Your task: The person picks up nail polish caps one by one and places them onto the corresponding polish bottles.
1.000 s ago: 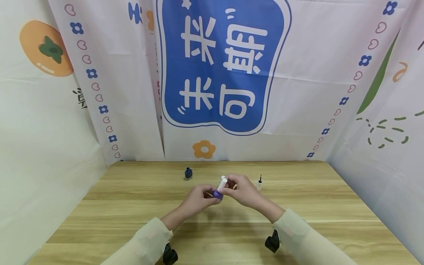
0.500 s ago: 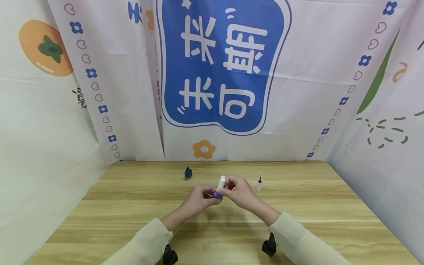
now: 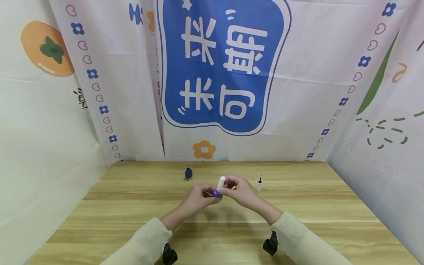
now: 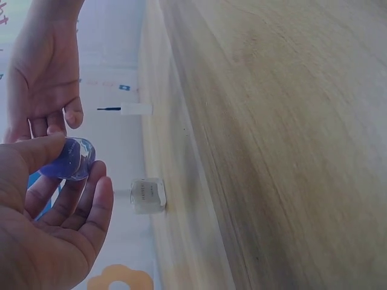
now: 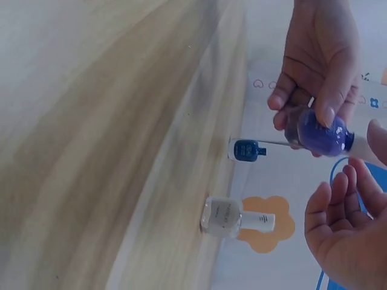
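My left hand (image 3: 197, 198) holds a purple nail polish bottle (image 5: 320, 132) between thumb and fingers, above the middle of the table. From the right, my right hand (image 3: 243, 191) pinches the white cap (image 3: 221, 182) at the bottle's neck. In the right wrist view a little of the dark neck shows between cap and purple glass; whether the cap is fully seated I cannot tell. Fingers cover part of the bottle in both wrist views. Behind the hands stands a whitish nail polish bottle (image 5: 224, 217) with its white cap on, mostly hidden in the head view.
An uncapped dark blue nail polish bottle (image 3: 188, 174) stands at the back left of the wooden table (image 3: 132, 213). Back right, a white cap with a black brush (image 3: 259, 184) stands brush up. Printed cloth (image 3: 298, 110) hangs behind and at both sides.
The white cap in my right hand has turned from a rightward tilt to more upright. My right hand has shifted slightly; the left keeps the purple bottle almost in place.
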Available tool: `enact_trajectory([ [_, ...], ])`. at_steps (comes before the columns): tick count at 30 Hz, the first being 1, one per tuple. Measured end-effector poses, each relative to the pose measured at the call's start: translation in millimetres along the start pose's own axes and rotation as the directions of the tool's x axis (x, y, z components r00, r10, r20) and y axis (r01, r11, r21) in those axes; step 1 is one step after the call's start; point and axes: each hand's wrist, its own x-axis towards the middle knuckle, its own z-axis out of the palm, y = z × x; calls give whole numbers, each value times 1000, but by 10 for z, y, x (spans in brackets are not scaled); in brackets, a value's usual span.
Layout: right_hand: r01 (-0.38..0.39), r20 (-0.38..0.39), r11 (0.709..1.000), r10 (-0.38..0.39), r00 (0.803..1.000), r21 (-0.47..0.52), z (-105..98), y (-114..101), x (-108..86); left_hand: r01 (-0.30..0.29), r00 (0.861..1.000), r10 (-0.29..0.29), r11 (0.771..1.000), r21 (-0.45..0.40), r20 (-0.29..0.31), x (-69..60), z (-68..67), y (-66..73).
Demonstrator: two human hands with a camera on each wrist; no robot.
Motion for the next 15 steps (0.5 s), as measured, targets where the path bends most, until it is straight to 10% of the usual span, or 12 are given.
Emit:
enact_trajectory([
  [15,43,42,999,-43,998,8,-77,-55,22,12,1000,-12,1000,-17,18,-1,-5,7],
])
